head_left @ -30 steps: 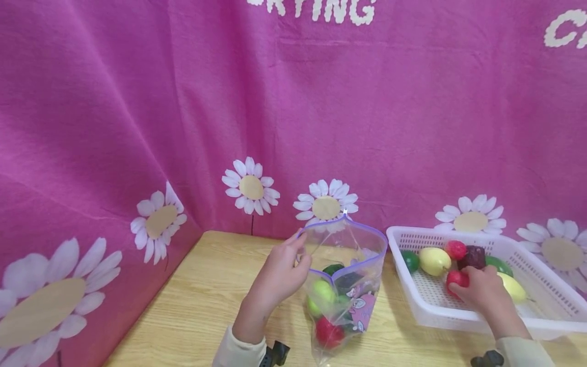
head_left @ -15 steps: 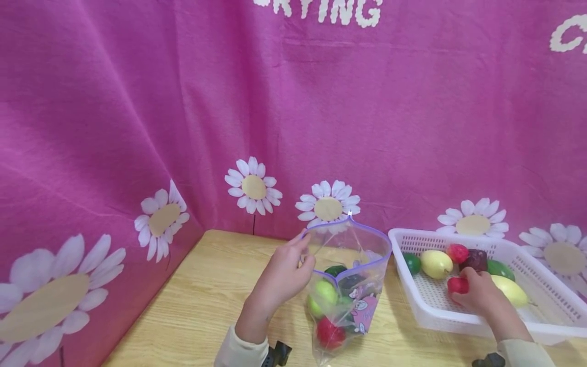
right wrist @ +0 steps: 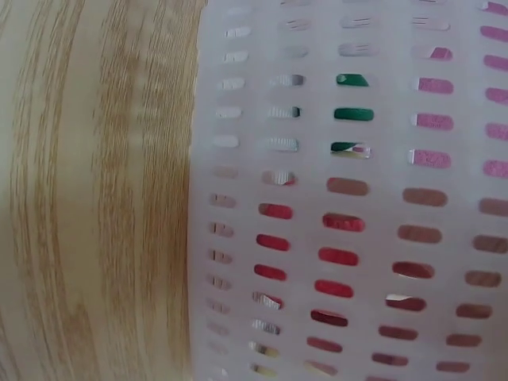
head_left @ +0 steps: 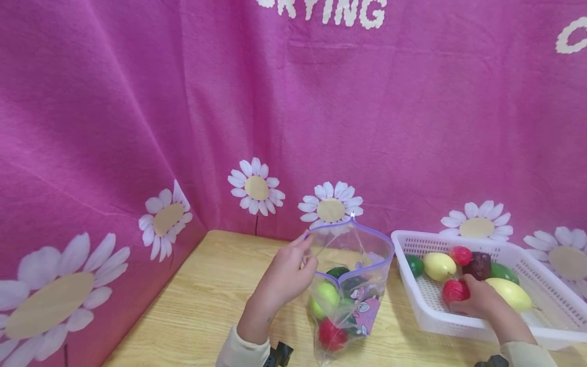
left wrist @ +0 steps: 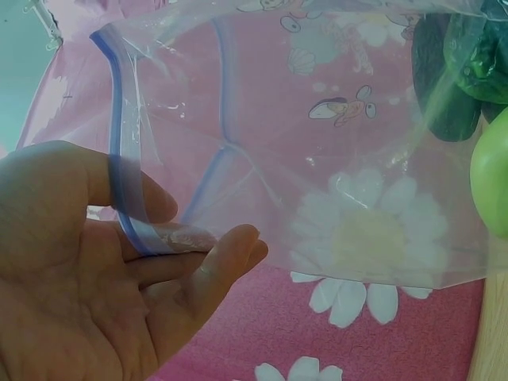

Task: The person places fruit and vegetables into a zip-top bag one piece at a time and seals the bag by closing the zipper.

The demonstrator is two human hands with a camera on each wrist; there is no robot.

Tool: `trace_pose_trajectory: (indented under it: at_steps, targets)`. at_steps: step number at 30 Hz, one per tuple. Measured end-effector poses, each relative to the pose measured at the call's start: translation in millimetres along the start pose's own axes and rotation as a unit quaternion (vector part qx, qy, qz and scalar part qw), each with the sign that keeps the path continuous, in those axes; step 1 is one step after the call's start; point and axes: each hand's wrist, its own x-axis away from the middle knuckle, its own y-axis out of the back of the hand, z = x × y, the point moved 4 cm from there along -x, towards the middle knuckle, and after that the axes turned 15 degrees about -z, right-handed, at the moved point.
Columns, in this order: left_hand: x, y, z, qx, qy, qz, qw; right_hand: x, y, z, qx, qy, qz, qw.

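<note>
The left hand (head_left: 285, 272) is positioned at the lower centre of the head view, with its fingers bent and the bag rim pinched between them. In the left wrist view, the blue-purple rim strip is seen passing between the digits at the lower left. The clear bag (head_left: 367, 313) is located at the lower centre of the head view, right of this hand, with its mouth spread open. A light green fruit (head_left: 325, 299), a red ball-shaped fruit (head_left: 332, 335) and a dark green piece (head_left: 338, 272) are contained in it (a printed pink panel is carried on its right side).

The right hand (head_left: 481, 300) is lowered into the white basket (head_left: 426, 320) at the lower right of the head view. The red fruit (head_left: 454, 291) is gripped by its thumb and fingers, near the front wall of the basket. In the right wrist view, the fingers are largely hidden behind the slotted wall.

Around the gripped fruit, two yellow fruits (head_left: 438, 266), a smaller red fruit (head_left: 460, 255), a dark purple block (head_left: 479, 266) and two green pieces (head_left: 504, 273) are held in the basket. Bag and basket are supported on a wood-grain table (head_left: 183, 316). A magenta curtain (head_left: 348, 117), printed with white daisies (head_left: 257, 187), is hung behind.
</note>
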Motion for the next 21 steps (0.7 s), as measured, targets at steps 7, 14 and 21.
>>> trace_pose_trajectory:
  at_steps: [7,14,21]
  targets:
    - [0.0,-0.1,-1.1,-0.003,-0.002,-0.002,1.0,1,4,2,-0.006,0.013,-0.021,1.0]
    - [-0.3,0.6,-2.4,-0.002,-0.005,-0.005,1.0,1,11,8,-0.002,0.005,-0.05,0.999]
    - [0.7,0.2,-2.9,-0.003,-0.004,-0.003,1.0,6,15,12,-0.015,0.018,-0.088,0.996]
